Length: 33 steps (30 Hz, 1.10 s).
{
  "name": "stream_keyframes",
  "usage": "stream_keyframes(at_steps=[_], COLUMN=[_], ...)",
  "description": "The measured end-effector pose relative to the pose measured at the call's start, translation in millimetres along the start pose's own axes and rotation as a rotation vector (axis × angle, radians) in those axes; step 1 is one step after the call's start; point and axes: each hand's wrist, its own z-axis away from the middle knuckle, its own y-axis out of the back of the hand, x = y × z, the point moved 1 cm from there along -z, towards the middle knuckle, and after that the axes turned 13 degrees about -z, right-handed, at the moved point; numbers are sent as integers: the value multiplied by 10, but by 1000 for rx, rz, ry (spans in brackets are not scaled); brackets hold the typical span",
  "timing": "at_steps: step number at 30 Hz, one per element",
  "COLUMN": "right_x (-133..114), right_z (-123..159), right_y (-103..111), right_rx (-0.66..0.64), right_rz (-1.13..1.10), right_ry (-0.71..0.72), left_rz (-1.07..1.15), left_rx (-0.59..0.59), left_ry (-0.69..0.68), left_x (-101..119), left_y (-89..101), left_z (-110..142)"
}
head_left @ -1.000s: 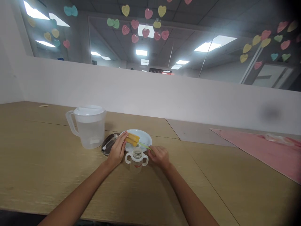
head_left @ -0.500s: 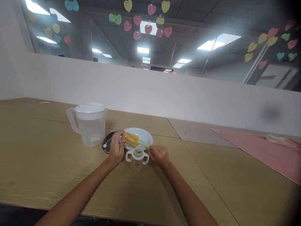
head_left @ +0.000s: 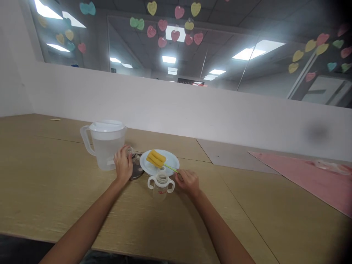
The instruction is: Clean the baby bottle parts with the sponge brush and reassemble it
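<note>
My right hand [head_left: 188,181] is closed round the thin green handle of a yellow sponge brush [head_left: 156,158]. The sponge head is over the white plate [head_left: 173,160]. Just in front of the plate stands a clear baby bottle [head_left: 160,190], upright, without a lid, with two white side handles and red lettering. My left hand [head_left: 123,164] is in front of the pitcher, its fingers closed on a small clear plastic cap [head_left: 131,150], partly hidden by the fingers. Below the cap lies a dark round metal tray [head_left: 137,174] with small pale pieces on it.
A translucent lidded pitcher [head_left: 106,146] stands at the back left, with water-like contents. A pink cloth [head_left: 305,179] with clear plastic on it covers part of the table's right side. Behind runs a white wall [head_left: 176,106] below windows with heart-shaped notes.
My left hand has moved left with the clear cap, away from the sponge, which was inside it and is now uncovered. My right hand has stayed nearly in place.
</note>
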Motion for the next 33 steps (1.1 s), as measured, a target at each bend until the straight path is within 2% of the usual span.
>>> stream_keyframes(at_steps=[4,8,18,23,27,30,33], right_x=[4,10,20,20,20,19,18], right_z=[7,15,36,34,35,37,36], right_y=[-8,-8,-22,-23,-25,-26,-25], right_rx=[-10,-20,-44,-37,-32,-29,-28], right_rz=[6,10,12,15,18,21,16], right_ry=[-6,-24,-35,-28,-32,-30,-31], left_rz=[-51,-100,-52,-83,-230,-296,-255], left_rx=[-160,-260,-476,-482,-437,-467,-506], left_ry=[-74,-126,-120,-143,-137,-94,-92], left_x=[28,21,-44,-24,-4,-11,-20], left_y=[-49,-98,-203,-184,-116,-81,-86], left_z=[61,92,151,154,105,70,75])
